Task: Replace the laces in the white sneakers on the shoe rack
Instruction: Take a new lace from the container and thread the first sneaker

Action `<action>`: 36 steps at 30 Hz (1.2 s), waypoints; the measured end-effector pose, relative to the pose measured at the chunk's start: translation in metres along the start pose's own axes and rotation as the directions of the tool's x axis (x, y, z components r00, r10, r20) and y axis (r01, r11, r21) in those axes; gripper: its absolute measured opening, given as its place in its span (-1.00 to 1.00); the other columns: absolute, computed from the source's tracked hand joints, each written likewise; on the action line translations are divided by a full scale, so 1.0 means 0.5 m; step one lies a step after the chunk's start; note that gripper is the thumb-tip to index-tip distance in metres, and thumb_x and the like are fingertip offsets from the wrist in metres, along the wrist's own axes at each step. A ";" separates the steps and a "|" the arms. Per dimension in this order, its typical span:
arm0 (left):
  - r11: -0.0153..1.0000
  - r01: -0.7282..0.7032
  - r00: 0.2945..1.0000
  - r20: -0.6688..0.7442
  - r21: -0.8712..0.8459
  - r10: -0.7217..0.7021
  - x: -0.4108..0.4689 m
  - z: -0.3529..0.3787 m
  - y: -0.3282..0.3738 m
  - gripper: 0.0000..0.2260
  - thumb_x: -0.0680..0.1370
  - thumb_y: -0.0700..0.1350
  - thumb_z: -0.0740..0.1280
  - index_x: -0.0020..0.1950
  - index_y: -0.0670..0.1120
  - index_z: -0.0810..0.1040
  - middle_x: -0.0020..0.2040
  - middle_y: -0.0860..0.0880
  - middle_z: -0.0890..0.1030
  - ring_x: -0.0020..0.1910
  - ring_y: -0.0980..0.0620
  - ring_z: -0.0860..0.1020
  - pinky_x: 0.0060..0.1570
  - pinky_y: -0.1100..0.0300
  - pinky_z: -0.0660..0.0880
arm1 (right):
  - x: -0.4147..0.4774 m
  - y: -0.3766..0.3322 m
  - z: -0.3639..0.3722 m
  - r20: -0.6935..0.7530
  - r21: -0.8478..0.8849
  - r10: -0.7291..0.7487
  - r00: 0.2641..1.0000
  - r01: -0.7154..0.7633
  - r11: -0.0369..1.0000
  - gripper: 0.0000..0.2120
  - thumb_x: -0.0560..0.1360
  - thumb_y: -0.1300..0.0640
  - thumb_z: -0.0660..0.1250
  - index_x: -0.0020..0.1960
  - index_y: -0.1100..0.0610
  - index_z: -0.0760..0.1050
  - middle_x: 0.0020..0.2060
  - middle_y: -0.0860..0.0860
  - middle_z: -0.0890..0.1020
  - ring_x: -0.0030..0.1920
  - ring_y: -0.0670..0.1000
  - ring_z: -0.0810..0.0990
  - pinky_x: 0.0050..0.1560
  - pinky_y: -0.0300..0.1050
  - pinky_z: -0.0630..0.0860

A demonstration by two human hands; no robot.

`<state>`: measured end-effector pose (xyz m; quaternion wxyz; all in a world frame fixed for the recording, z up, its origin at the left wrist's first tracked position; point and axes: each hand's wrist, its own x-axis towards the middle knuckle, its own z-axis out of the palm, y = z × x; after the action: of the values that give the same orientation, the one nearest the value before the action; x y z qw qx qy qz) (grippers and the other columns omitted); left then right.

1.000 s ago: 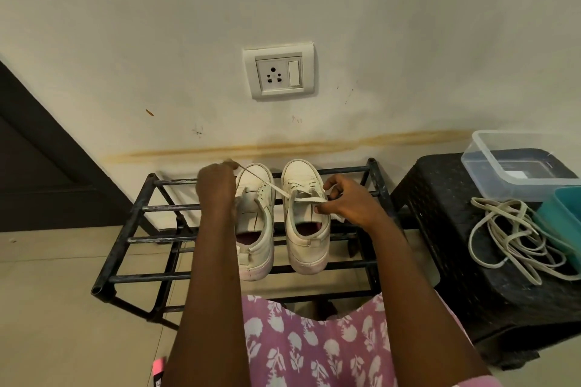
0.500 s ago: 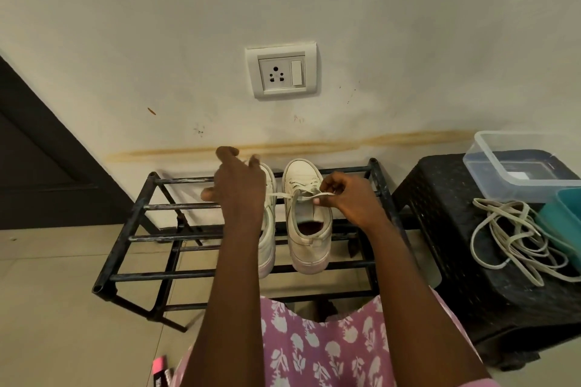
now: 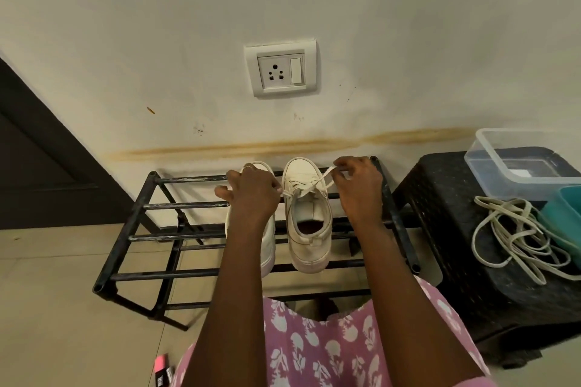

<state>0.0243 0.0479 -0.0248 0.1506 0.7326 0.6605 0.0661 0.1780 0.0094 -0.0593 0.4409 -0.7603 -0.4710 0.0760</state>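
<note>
The wall (image 3: pixel 408 25) fills the upper frame. The black rack (image 3: pixel 163 206) stands against it at centre, with a black stool (image 3: pixel 440 229) at right. My arms reach up from the bottom edge.

The two sneakers (image 3: pixel 309 223) stand side by side on the rack's top bars. Their long axes run bottom to top of the frame, toes at the wall and heels toward me. My left arm covers most of the one on the frame's left.

On the stool sit a clear tub (image 3: pixel 490 173) at upper right and a heap of loose laces (image 3: pixel 515 239) below it.

My hands are apart, either side of the uncovered sneaker's toe end. My right hand (image 3: pixel 358 188) pinches one end of the lace (image 3: pixel 320 181), which slants down-left over the eyelets to my left hand (image 3: pixel 251 195). That hand seems to pinch the other end, though I see only its back.
</note>
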 end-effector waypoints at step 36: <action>0.999 -0.045 0.982 0.186 0.029 0.039 0.004 0.025 0.010 -0.76 0.61 0.04 0.16 0.15 0.03 0.56 0.24 -0.08 0.51 0.45 -0.17 0.17 0.29 -0.39 -0.32 | 0.010 -0.002 0.002 0.445 0.041 0.232 0.865 -0.278 0.960 -0.87 0.60 0.28 0.11 -0.06 0.18 0.42 -0.10 0.05 0.53 -0.11 -0.02 0.49 -0.16 -0.18 0.35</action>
<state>0.0332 0.0477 -0.0353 0.1979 0.7518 0.6289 -0.0100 0.1796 0.0141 -0.0574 0.3492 -0.7554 -0.4483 0.3262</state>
